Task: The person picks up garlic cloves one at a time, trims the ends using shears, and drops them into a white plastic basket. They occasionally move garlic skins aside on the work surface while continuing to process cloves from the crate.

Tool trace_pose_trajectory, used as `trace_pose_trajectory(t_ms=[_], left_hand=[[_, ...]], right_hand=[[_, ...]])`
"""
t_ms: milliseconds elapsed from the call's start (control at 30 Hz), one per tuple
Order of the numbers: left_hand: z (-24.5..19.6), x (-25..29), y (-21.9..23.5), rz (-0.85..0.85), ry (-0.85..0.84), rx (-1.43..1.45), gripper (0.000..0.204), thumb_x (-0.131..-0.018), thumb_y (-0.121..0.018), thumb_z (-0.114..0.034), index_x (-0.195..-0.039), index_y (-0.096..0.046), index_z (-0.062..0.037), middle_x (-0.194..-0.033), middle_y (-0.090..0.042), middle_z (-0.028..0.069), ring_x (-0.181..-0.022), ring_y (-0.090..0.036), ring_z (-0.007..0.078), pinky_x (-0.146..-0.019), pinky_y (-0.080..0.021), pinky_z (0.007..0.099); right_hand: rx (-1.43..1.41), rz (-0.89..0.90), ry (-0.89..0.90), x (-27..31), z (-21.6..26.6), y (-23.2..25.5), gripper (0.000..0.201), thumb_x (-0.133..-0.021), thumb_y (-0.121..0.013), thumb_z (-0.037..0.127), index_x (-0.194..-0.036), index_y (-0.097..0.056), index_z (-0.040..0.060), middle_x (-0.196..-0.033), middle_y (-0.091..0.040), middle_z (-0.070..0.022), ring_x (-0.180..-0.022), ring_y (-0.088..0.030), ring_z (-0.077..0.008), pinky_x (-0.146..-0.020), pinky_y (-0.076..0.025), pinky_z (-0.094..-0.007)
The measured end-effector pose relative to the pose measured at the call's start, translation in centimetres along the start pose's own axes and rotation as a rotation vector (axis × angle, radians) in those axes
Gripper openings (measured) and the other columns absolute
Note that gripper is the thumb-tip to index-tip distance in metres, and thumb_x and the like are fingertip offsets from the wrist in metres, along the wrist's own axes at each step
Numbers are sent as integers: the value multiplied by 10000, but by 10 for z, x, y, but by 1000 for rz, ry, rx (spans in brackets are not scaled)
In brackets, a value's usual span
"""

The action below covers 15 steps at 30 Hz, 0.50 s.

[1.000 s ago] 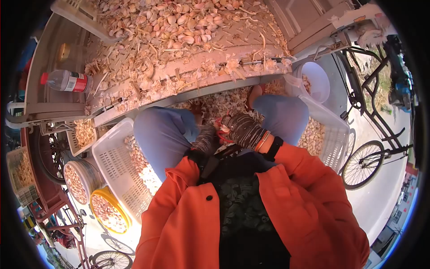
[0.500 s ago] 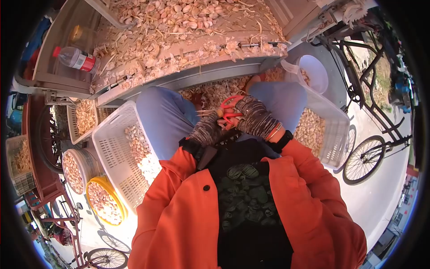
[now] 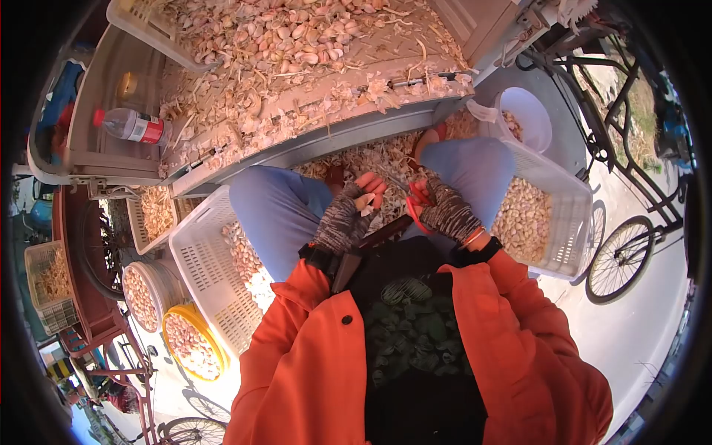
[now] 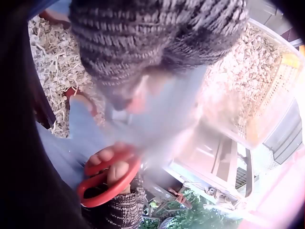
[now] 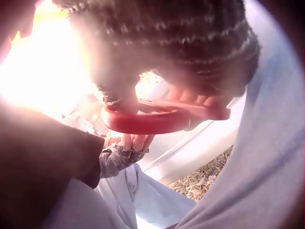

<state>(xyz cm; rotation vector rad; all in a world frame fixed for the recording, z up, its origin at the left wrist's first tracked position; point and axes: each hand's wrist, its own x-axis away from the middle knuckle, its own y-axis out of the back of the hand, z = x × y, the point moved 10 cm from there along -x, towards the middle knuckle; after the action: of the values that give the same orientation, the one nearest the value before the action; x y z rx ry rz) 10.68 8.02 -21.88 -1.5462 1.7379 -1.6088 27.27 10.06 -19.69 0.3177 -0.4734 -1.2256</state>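
Between the knees, my right hand [image 3: 449, 209] in a knitted fingerless glove grips red-handled scissors [image 3: 412, 211]. Its thumb and fingers pass through the handle loops, as the right wrist view shows of the scissors [image 5: 145, 124]. The blades point towards the left hand, blurred in the left wrist view. My left hand [image 3: 347, 211], gloved the same way, has its fingers curled around a small pale piece of garlic [image 3: 364, 201], mostly hidden by the fingers. A short gap separates the two hands. Below them, dry garlic skins and stalks [image 3: 386, 159] cover the ground.
Ahead stands a cart bed [image 3: 245, 137] bearing loose garlic [image 3: 297, 37], peelings and a plastic bottle [image 3: 137, 126]. White crates [image 3: 200, 252] of garlic flank both legs. A yellow bucket [image 3: 219, 363] is at left, a white bucket [image 3: 538, 119] at right, beside a bicycle [image 3: 623, 252].
Half a second ago the hands were together, scissors at the left hand's garlic with its stalks. Now they have parted, the right hand moving right with the scissors. The head view has shifted slightly.
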Motion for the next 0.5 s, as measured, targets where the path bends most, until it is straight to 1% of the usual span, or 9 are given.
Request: trace_pose_trajectory(t_ms=[67,100,167,200,233,267,400,467,500], left_hand=[[-1,-3,-4,-19,-3,-4,468,-831,-464,113,-1286,-381,44,-1237,-462,148,-1115,-497,217,-934,-468,274],[-2,-3,-4,-50,-12,6,455,-836,-456,113,-1281,-386,47,-1243,-454,150,-1117,-495,220,-928,-472,273],[-1,-5,-7,-1,3,2,422,-855,-453,98,-1270,-401,44,-1238,-453,149,-1112,-497,220,-908,-487,269],[7,-8,-8,12,78,153,429,-858,-458,92,-1279,-396,37,-1243,-456,149,-1098,-503,219,-896,-492,259],[14,-10,-13,26,153,303,437,-861,-464,86,-1288,-391,30,-1249,-459,148,-1084,-510,218,-884,-497,248],[15,-11,-14,36,156,297,437,-861,-464,86,-1288,-391,30,-1249,-459,148,-1084,-510,218,-884,-497,248],[0,-9,-41,98,-26,107,482,-873,-480,54,-1333,-345,6,-1316,-421,148,-1035,-532,188,-846,-503,219],[-5,-12,-49,77,-85,59,510,-871,-494,44,-1349,-323,-1,-1342,-401,150,-1019,-538,173,-835,-503,212],[-7,-11,-57,128,-115,26,529,-866,-506,38,-1355,-311,-2,-1355,-389,152,-1023,-539,163,-834,-500,208]], right_hand=[[-267,56,-2,11,7,-7,363,-710,-726,89,-997,-517,14,-972,-622,-130,-892,-618,-202,-780,-500,-299],[-269,48,4,15,19,-3,363,-710,-726,89,-997,-517,14,-972,-622,-130,-892,-618,-202,-780,-500,-299],[-677,5,-128,24,21,1,384,-682,-755,93,-979,-530,0,-953,-633,-121,-882,-629,-201,-765,-509,-304],[-678,-5,-121,24,19,3,384,-682,-755,93,-979,-530,0,-953,-633,-121,-882,-629,-201,-765,-509,-304],[-330,-56,46,20,32,15,393,-671,-767,106,-968,-533,-3,-936,-636,-114,-872,-629,-207,-758,-510,-312],[23,-107,203,22,49,21,403,-661,-778,118,-957,-535,-6,-918,-640,-107,-863,-630,-212,-752,-512,-319],[55,-149,248,26,68,37,407,-649,-791,170,-933,-554,1,-886,-646,-111,-847,-629,-239,-725,-508,-337],[226,-264,423,32,83,45,397,-659,-776,226,-925,-570,16,-873,-648,-125,-814,-618,-277,-701,-496,-366],[226,-263,424,30,81,47,397,-659,-776,226,-925,-570,16,-873,-648,-125,-814,-618,-277,-701,-496,-366]])
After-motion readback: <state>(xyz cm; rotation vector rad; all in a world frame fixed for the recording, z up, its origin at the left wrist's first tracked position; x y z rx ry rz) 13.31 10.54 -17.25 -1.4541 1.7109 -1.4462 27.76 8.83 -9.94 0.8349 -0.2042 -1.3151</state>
